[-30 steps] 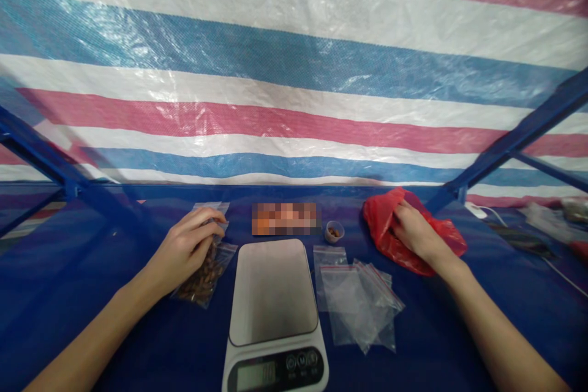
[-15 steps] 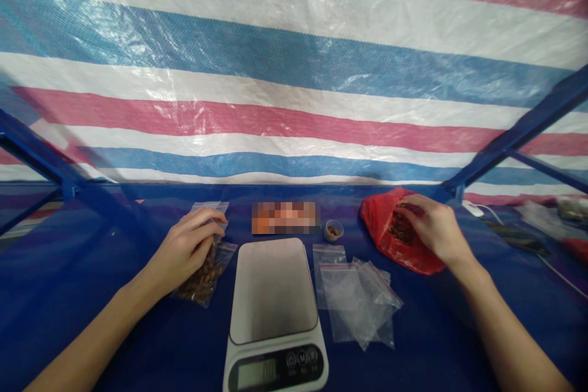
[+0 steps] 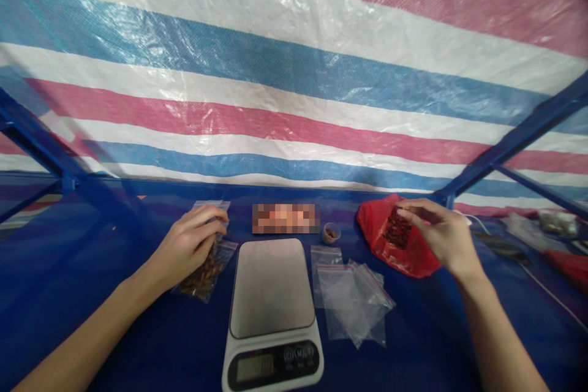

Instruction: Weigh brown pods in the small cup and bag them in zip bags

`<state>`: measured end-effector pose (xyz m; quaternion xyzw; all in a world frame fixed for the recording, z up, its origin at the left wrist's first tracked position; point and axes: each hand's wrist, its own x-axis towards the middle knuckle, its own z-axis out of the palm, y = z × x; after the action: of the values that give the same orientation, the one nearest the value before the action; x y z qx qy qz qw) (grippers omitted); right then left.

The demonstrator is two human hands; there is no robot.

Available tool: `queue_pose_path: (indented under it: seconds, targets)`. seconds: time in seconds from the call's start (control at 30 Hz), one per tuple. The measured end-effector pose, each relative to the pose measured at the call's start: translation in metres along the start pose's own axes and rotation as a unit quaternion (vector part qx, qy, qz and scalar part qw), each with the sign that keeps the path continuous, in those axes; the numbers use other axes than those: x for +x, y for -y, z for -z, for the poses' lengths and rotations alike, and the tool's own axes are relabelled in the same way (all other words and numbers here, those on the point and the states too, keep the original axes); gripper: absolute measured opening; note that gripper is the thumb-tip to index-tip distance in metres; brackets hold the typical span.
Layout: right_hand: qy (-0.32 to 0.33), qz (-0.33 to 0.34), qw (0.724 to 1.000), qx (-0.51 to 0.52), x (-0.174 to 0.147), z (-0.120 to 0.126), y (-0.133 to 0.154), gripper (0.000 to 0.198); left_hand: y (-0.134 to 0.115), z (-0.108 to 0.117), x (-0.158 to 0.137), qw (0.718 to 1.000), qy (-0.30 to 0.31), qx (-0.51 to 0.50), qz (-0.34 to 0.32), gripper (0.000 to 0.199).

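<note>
My left hand lies with loosely bent, parted fingers over clear zip bags holding brown pieces, and its fingertips touch the upper bag. To the right, a crumpled red plastic bag gapes open, showing dark red dried bits inside. Over its mouth is my right hand, thumb and forefinger pinched together; whatever is between them is too small to make out. Between my hands stands a white kitchen scale with a bare metal plate. Its display digits are blurred.
Several flat zip bags overlap right of the scale. Behind them sits a small clear cup with brown bits. A blurred-out orange item lies behind the scale. Blue frame bars and striped sheeting close off the back.
My right hand has lifted slightly out of the red bag, its fingertips now pinched above the opening and more of the red bits showing. My left hand stays put.
</note>
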<state>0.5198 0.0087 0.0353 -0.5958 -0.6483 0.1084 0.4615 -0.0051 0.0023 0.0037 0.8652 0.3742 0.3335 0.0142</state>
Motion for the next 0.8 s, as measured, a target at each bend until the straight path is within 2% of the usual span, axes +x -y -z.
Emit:
queue_pose_path:
  seconds: [0.1,0.23,0.33,0.43,0.6,0.8]
  targets:
    - [0.033,0.007,0.996,0.088,-0.009,-0.034,0.026,0.031,0.001,-0.001,-0.001,1.0,-0.003,-0.003,-0.002,0.029]
    - [0.083,0.056,0.988,0.114,-0.025,-0.088,0.056,0.019,0.004,-0.002,-0.002,1.0,-0.006,-0.005,-0.004,0.028]
    - [0.08,0.063,0.987,0.125,-0.032,-0.109,0.062,0.015,0.005,-0.003,-0.003,1.0,-0.007,-0.007,-0.001,0.029]
    - [0.09,0.06,0.986,0.126,-0.034,-0.112,0.06,0.015,0.005,-0.004,-0.004,1.0,-0.002,-0.011,0.004,0.028]
    - [0.145,0.077,0.978,0.131,-0.035,-0.108,0.064,0.015,0.005,-0.005,-0.004,1.0,-0.002,-0.009,0.01,0.027]
    - [0.152,0.067,0.977,0.13,-0.035,-0.105,0.066,0.011,0.005,-0.005,-0.004,1.0,-0.007,-0.005,-0.002,0.028]
